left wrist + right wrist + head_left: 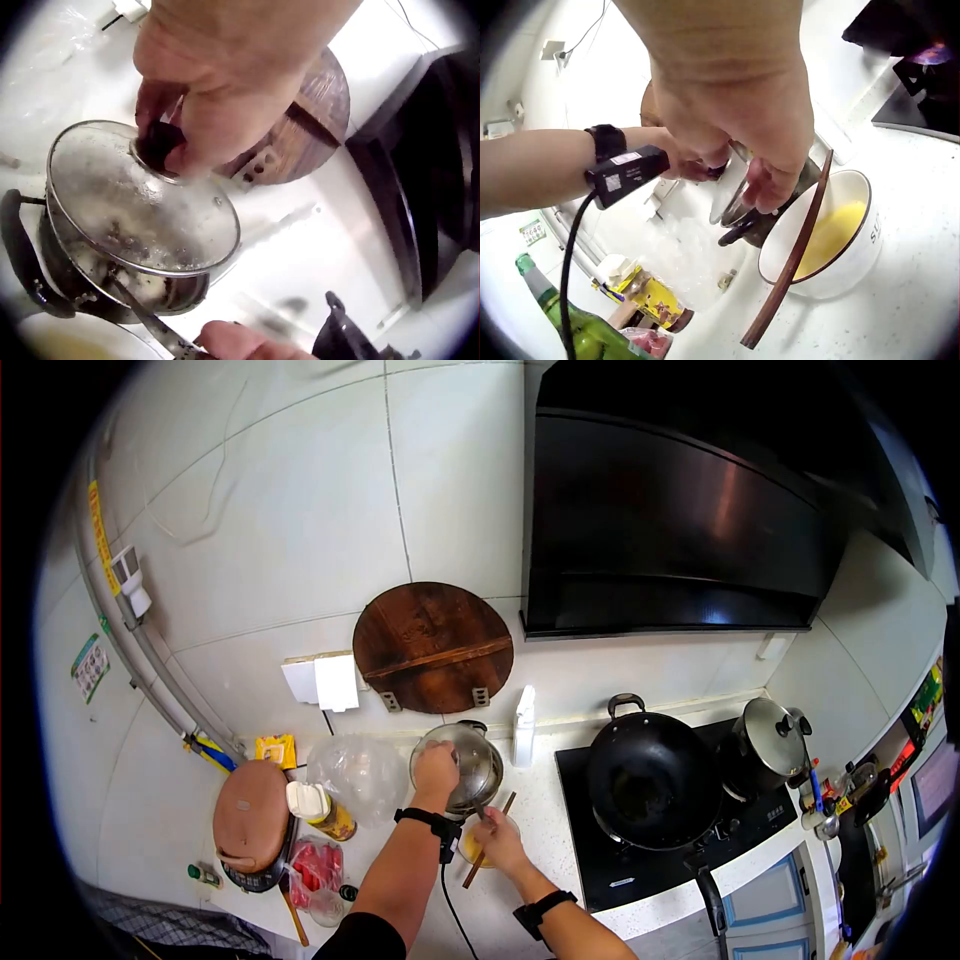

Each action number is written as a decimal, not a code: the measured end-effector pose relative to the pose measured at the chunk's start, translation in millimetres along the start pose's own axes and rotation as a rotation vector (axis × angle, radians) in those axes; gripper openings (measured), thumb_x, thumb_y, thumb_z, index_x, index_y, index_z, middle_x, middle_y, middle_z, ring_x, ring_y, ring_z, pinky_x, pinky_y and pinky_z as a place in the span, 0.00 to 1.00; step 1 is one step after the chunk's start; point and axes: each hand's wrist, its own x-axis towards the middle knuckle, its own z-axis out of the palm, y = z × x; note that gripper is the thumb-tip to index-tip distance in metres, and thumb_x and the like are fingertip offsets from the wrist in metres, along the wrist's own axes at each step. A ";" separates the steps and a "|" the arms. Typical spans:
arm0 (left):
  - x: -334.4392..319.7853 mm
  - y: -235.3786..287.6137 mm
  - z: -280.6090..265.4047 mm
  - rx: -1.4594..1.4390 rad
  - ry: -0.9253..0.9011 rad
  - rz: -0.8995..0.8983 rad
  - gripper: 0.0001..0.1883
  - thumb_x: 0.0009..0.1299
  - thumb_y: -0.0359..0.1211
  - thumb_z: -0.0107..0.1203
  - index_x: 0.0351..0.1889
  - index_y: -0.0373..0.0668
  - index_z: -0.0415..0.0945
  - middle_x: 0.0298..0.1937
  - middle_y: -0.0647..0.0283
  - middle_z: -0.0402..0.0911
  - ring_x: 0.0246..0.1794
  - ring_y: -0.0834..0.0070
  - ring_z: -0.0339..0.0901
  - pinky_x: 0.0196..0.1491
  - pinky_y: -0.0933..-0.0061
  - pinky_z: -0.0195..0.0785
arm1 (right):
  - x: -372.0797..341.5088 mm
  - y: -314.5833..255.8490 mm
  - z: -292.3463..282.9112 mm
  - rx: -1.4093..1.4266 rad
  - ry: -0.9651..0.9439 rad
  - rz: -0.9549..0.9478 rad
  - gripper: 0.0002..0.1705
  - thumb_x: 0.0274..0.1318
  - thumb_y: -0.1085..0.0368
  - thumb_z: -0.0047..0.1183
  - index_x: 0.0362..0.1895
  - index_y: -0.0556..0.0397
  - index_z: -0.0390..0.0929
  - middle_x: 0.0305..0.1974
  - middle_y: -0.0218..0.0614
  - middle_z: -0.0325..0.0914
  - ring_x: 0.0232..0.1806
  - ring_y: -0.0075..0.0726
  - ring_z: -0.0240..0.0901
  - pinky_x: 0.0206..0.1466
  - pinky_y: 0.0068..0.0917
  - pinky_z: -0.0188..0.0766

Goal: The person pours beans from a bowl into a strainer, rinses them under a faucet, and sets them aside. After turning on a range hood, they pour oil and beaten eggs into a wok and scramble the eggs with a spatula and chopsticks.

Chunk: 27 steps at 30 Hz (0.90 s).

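My left hand (437,772) pinches the black knob of a glass lid (127,202), which it holds tilted over a small steel pot (172,292), the pot's near side uncovered. My right hand (503,842) grips a metal utensil (154,322) whose far end reaches into the pot under the lid. Beside the pot a white bowl (866,247) holds yellow liquid, with brown chopsticks (795,255) lying across its rim. What lies in the pot is partly hidden by the lid.
A black wok (650,780) and a lidded pot (765,745) stand on the cooktop at the right. A white spray bottle (524,728) stands behind. At the left are a plastic bag (355,775), a yellow-labelled jar (332,818) and a brown appliance (250,815).
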 end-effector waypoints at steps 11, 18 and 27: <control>6.7 9.9 27.1 0.038 -0.150 0.075 0.19 0.61 0.24 0.53 0.51 0.47 0.78 0.55 0.51 0.77 0.54 0.53 0.76 0.56 0.58 0.71 | -84.6 -30.3 -56.4 -0.304 -0.308 0.180 0.29 0.55 0.56 0.59 0.60 0.51 0.70 0.43 0.43 0.81 0.44 0.46 0.79 0.50 0.35 0.75; -3.8 17.9 20.7 -0.151 0.043 0.087 0.16 0.65 0.32 0.54 0.52 0.43 0.76 0.56 0.53 0.76 0.53 0.51 0.75 0.57 0.59 0.69 | -91.3 -22.9 -46.2 -0.660 -0.232 -0.254 0.29 0.52 0.64 0.56 0.61 0.47 0.68 0.49 0.45 0.71 0.49 0.52 0.72 0.49 0.42 0.73; -188.9 60.1 -104.1 -0.588 0.032 0.280 0.08 0.63 0.27 0.58 0.40 0.38 0.76 0.37 0.55 0.79 0.35 0.59 0.79 0.41 0.65 0.72 | -111.2 -36.0 -57.3 -0.647 -0.276 -0.273 0.26 0.54 0.62 0.56 0.58 0.51 0.70 0.52 0.43 0.69 0.55 0.53 0.67 0.53 0.46 0.70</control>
